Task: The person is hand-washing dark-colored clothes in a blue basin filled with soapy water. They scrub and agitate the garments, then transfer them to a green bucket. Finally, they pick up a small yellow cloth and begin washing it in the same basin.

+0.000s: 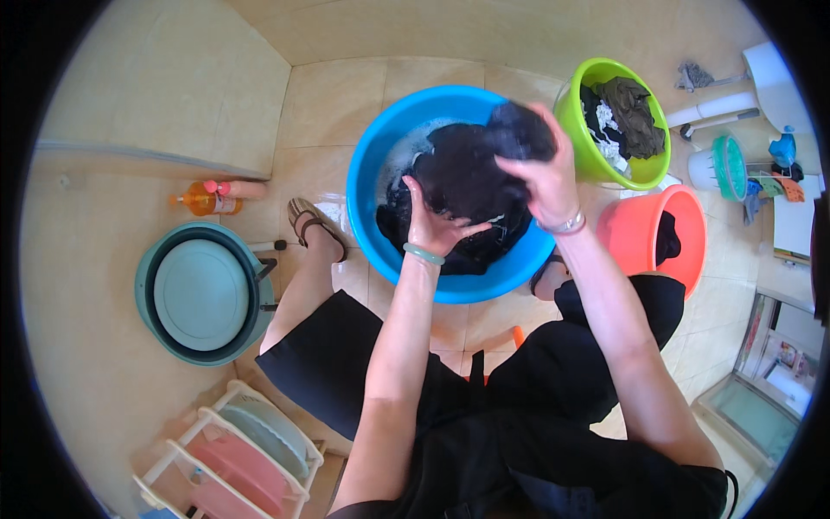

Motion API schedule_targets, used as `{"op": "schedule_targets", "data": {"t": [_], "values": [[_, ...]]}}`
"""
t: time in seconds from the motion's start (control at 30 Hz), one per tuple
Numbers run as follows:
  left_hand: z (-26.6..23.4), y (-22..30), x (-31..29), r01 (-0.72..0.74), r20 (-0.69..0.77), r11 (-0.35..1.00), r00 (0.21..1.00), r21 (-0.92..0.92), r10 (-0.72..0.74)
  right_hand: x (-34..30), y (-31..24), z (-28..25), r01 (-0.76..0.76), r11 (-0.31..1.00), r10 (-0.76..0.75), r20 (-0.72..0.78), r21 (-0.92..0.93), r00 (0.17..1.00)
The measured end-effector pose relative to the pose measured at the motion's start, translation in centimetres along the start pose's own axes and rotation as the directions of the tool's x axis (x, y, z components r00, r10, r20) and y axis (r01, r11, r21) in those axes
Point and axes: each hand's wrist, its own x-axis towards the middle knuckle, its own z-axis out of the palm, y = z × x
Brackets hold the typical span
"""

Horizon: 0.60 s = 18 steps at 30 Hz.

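Note:
A wide blue basin [363, 208] stands on the floor between my feet, with sudsy water along its left side. Black wet cloth [467, 177] fills much of it, and part of it is raised above the rim at the right. My right hand [553, 169] is closed around that raised bunch, which is blurred by motion. My left hand [435, 225] is at the near side of the cloth, thumb and fingers spread apart and palm up, touching or very near the fabric. A pale green bangle [424, 253] circles the left wrist.
At right stand a lime green bucket [575, 147] of dark and white clothes and a coral bucket [627, 229] with a black cloth. On the left are a teal collapsible basin [147, 285], an orange liquid bottle [203, 201], a pink bottle [246, 189] and a white rack [164, 463] holding basins.

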Motion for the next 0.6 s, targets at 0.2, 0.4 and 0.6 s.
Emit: {"op": "schedule_targets", "data": {"t": [0.2, 0.4, 0.6], "values": [[-1.2, -2.1, 3.0, -0.229, 0.272, 0.972, 0.94, 0.055, 0.206, -7.6, 0.0, 1.4, -0.109, 0.986, 0.144, 0.315, -0.125, 0.938], [-2.2, -5.2, 0.1, -0.087, 0.433, 0.972, 0.884, -0.218, 0.176, -9.4, -0.4, 1.5, -0.071, 0.99, 0.133, 0.646, -0.121, 0.751], [-8.5, -5.4, 4.0, -0.147, 0.028, 0.973, 0.988, -0.179, 0.155, -6.5, -1.0, -2.4, -0.22, 0.975, 0.211, 0.4, -0.024, 0.892]]}}
